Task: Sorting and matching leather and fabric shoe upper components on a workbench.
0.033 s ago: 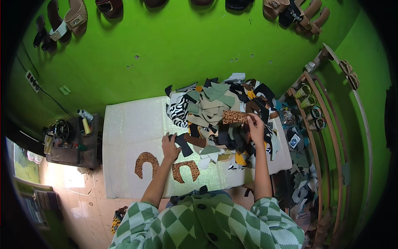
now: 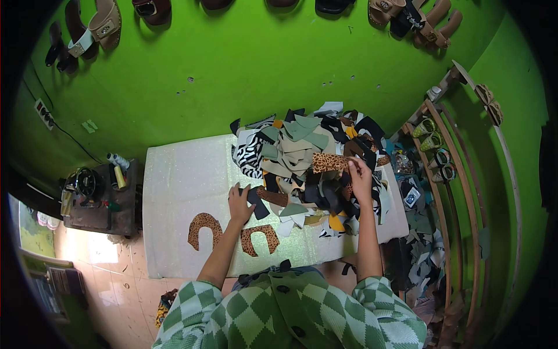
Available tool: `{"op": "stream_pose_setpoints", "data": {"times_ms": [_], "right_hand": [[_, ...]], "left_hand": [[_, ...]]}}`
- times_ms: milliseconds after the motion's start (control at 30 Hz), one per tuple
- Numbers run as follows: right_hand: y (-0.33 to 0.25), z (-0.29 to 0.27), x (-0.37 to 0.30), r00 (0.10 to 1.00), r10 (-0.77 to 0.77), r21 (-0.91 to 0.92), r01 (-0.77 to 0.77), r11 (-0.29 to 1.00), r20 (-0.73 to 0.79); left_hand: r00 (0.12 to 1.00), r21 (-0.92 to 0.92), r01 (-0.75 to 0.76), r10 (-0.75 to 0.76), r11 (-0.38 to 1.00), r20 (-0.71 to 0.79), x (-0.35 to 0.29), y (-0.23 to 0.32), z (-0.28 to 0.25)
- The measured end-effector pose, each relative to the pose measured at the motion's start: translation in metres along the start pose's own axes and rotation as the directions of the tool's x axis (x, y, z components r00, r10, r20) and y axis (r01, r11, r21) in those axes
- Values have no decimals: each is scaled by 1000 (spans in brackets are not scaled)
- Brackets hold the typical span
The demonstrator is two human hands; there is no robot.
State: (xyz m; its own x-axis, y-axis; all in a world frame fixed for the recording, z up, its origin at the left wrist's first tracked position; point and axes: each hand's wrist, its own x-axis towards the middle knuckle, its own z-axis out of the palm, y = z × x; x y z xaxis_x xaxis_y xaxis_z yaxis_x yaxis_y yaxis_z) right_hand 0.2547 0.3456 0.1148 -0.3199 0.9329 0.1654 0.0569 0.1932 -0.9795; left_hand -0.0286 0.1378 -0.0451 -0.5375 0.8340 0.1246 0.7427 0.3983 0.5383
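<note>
Head view: the right hand (image 2: 360,177) pinches a leopard-print strip (image 2: 329,162), lifting it off the scrap pile (image 2: 302,157) at the tabletop's (image 2: 180,174) right. The left hand (image 2: 239,203) lies flat, fingers spread, on a dark scrap (image 2: 256,202), seemingly to steady it. Two leopard U-shaped pieces (image 2: 204,228) lie apart, near the front edge.

I have one view, worn on the head, looking steeply down from well above the white table (image 2: 180,174) at mid-frame. The green wall (image 2: 232,64) fills the upper frame; my checked shirt (image 2: 290,314) the lower edge.
</note>
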Motion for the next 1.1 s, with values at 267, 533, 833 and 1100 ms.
{"op": "stream_pose_setpoints", "data": {"times_ms": [267,533,833,1100], "right_hand": [[-31,1,3,992,65,159,-82,984,107],[3,51,-12,937,175,168,-233,958,303],[7,184,8,867,197,268,-346,899,459],[94,235,26,894,186,-298,-62,953,407]], "left_hand": [[991,176,-14,-10,984,134,30,-2,40],[990,-270,110,-129,956,-52,47,-52,3],[987,-416,-32,-37,909,-156,82,-82,-57],[898,-489,138,-318,861,-306,42,-141,-50]]}}
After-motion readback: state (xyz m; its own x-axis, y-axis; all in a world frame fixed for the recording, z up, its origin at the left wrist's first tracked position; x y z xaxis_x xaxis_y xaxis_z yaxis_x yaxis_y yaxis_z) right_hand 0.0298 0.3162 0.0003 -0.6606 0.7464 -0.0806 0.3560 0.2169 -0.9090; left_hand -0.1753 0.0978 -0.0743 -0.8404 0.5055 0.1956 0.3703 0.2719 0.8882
